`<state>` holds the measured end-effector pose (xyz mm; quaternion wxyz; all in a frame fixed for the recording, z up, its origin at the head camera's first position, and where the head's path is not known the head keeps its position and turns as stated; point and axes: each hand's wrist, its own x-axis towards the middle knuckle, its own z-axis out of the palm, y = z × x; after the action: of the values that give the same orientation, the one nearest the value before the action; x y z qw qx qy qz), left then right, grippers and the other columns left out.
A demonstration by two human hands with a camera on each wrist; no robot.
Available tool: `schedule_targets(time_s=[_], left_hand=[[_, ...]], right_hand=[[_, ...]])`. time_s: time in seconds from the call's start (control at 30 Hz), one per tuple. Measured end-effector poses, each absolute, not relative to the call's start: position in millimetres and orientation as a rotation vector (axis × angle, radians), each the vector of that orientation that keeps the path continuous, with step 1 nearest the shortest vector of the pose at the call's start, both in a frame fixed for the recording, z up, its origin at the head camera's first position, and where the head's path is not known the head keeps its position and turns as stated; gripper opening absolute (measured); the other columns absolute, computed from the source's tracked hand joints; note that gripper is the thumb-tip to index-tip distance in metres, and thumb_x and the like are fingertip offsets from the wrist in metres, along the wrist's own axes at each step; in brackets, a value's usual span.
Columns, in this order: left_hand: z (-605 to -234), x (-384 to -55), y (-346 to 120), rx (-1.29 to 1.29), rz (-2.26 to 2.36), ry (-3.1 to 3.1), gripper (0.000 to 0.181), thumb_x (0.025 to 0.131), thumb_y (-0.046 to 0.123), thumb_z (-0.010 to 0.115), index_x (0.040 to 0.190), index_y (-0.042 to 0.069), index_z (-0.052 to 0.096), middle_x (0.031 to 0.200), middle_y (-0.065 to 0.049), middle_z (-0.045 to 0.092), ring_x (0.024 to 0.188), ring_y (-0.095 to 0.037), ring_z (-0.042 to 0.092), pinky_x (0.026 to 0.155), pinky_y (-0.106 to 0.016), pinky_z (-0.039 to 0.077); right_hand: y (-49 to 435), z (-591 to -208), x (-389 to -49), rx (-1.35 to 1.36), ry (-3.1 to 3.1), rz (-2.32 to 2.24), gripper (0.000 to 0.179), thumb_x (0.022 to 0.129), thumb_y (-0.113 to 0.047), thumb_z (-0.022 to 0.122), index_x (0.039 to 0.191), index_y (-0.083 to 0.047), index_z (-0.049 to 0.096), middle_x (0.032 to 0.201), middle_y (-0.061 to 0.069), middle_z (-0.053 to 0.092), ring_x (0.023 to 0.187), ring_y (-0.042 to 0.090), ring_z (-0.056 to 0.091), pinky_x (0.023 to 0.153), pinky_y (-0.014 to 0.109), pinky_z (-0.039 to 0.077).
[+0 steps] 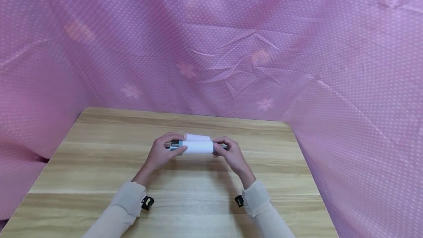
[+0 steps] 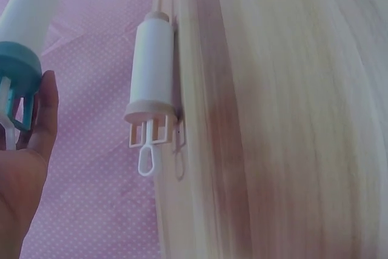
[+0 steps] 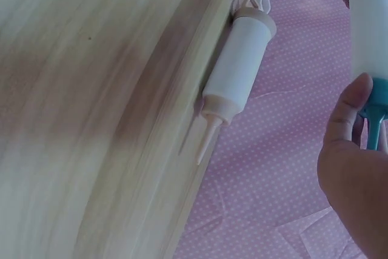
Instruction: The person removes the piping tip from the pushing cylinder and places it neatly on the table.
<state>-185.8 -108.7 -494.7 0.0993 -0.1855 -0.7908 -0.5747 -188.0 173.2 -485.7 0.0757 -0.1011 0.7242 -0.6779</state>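
Note:
Both hands hold a large plastic syringe (image 1: 198, 147) with a white barrel and teal ends, level above the table. My left hand (image 1: 162, 150) grips its handle end; in the left wrist view a teal frame and a pale plunger loop (image 2: 7, 119) show beside the fingers. My right hand (image 1: 231, 153) grips the nozzle end, thumb on the teal collar (image 3: 379, 94). Behind it lies a second syringe (image 2: 151, 62) with a white barrel, peach ends and a white loop handle, its peach nozzle (image 3: 209, 139) seen in the right wrist view.
The wooden table (image 1: 185, 201) has its far edge just beyond the second syringe. A pink dotted cloth (image 1: 214, 47) hangs behind the table and along both sides.

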Motion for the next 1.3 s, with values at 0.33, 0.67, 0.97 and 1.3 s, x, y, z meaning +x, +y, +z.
schedule_targets(time_s=[0.33,0.67,0.97,1.3], left_hand=[[-488,-183,-112,-0.541,-1.697,-2.363,0.025,0.084,0.019,0.085,0.106,0.012,0.075,0.114,-0.013,0.071,0.095,-0.021,0.066,0.076,-0.030,0.059],[-483,-184,-112,-0.528,-1.723,-2.388,0.026,0.085,0.018,0.084,0.107,0.009,0.075,0.114,-0.018,0.070,0.092,-0.025,0.066,0.073,-0.031,0.059],[-482,-183,-111,-0.428,-1.825,-2.416,0.022,0.091,0.024,0.079,0.107,0.009,0.075,0.109,-0.010,0.073,0.095,-0.025,0.066,0.075,-0.031,0.057],[-484,-182,-114,-0.448,-1.858,-2.366,0.023,0.091,0.013,0.077,0.111,0.001,0.073,0.110,-0.015,0.071,0.099,-0.023,0.064,0.082,-0.029,0.056]], right_hand=[[169,-490,-185,-0.398,2.132,-2.086,0.024,0.100,-0.001,0.062,0.117,0.016,0.060,0.111,0.018,0.060,0.079,0.019,0.068,0.076,0.034,0.061],[170,-489,-181,-0.432,2.204,-2.091,0.022,0.098,-0.002,0.064,0.114,0.013,0.062,0.110,0.026,0.061,0.080,0.021,0.069,0.075,0.034,0.061],[173,-486,-175,-0.659,2.256,-2.123,0.021,0.091,0.008,0.070,0.111,0.012,0.062,0.117,0.031,0.061,0.095,0.017,0.066,0.080,0.029,0.059],[176,-482,-178,-0.692,2.354,-1.954,0.036,0.093,0.000,0.071,0.127,0.004,0.060,0.126,0.028,0.058,0.106,0.024,0.063,0.085,0.030,0.056]])
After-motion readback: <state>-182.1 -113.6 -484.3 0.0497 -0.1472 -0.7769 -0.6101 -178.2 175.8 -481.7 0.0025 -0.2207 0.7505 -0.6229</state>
